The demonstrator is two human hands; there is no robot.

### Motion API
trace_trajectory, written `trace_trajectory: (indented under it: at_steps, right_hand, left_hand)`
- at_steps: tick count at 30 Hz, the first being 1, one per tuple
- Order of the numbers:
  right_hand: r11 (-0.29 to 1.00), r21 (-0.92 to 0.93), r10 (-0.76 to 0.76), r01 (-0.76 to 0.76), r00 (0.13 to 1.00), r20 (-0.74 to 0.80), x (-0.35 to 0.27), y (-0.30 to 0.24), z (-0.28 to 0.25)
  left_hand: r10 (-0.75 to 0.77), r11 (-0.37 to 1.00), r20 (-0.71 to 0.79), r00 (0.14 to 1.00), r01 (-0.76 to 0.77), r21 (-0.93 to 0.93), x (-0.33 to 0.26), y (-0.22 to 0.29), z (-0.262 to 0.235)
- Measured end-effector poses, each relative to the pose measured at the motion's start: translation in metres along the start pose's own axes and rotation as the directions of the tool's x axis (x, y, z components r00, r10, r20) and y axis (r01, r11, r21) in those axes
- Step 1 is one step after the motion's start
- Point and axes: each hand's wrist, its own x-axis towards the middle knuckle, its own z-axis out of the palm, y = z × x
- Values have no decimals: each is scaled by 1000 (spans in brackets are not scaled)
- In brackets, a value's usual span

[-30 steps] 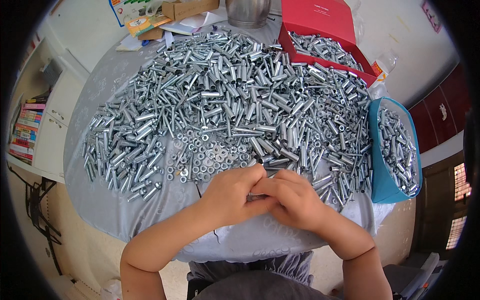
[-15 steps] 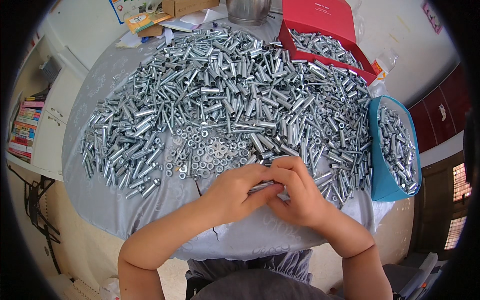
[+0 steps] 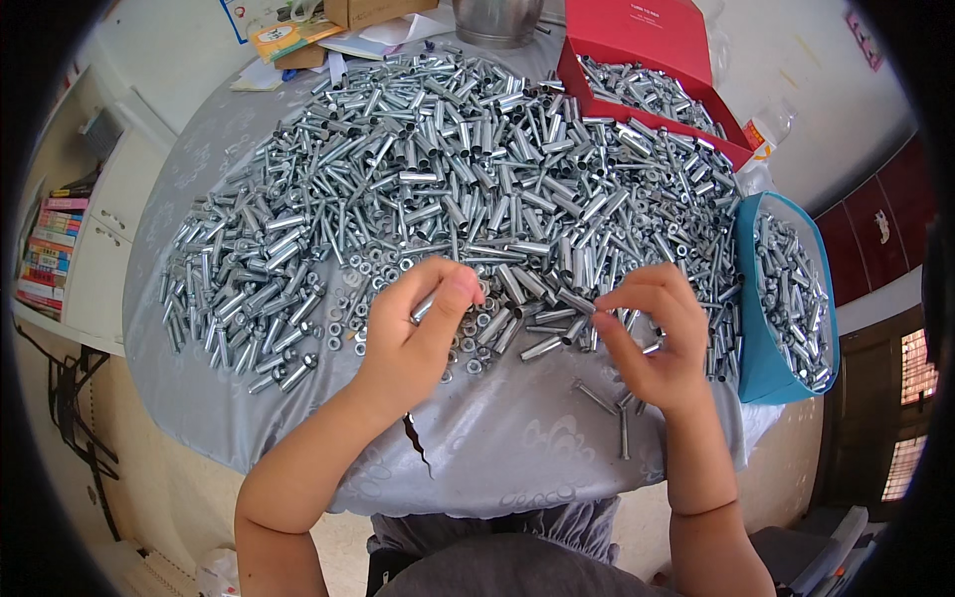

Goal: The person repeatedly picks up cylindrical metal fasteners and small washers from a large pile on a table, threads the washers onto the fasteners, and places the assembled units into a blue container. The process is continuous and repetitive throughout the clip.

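Note:
My left hand (image 3: 423,323) is closed over the washers, its fingers curled around a shiny metal sleeve (image 3: 424,306) that shows only in part. Thumb and forefinger of my right hand (image 3: 657,338) are apart at the end of another metal sleeve (image 3: 574,300) at the pile's near edge; whether they touch it I cannot tell. Flat washers and nuts (image 3: 484,320) lie between the hands. Two long bolts (image 3: 597,397) rest loose on the cloth below my right hand. A wide heap of sleeves and bolts (image 3: 448,149) spreads beyond both hands.
A red lidded box (image 3: 741,149) with metal parts stands at the back right. Along the right edge is a blue bin (image 3: 751,328) of fasteners. A metal bucket (image 3: 497,25), a cardboard box (image 3: 373,12) and papers sit at the back. The grey tablecloth (image 3: 497,438) has a tear near my left wrist.
My hands have moved apart, from together at the table's near middle: the left went left and up, the right went right and up. Loose bolts beneath them now show.

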Motion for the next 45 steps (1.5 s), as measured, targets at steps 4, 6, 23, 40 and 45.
trace_trajectory:
  at_steps: [4, 6, 23, 40, 45]
  right_hand:
    - [994, -64, -80, 91, 983, 163, 2, -5, 3]
    - [994, -77, -67, 80, 985, 161, 2, -5, 4]
    - [827, -453, 376, -334, 927, 4, -2, 49, -32]
    - [672, -689, 333, -272, 942, -48, -10, 90, -12]
    - [673, -676, 343, -298, 937, -72, -7, 87, -11]
  left_hand:
    - [-60, 996, -24, 998, 58, -62, 4, -1, -1]
    - [-68, 996, -24, 997, 66, -60, 5, -1, -4]
    - [-173, 983, -69, 982, 168, -77, 11, 0, -16]
    - [-163, 986, -122, 979, 167, 18, 16, -10, -14]
    - [-141, 987, -104, 985, 147, 58, 15, -10, -12]
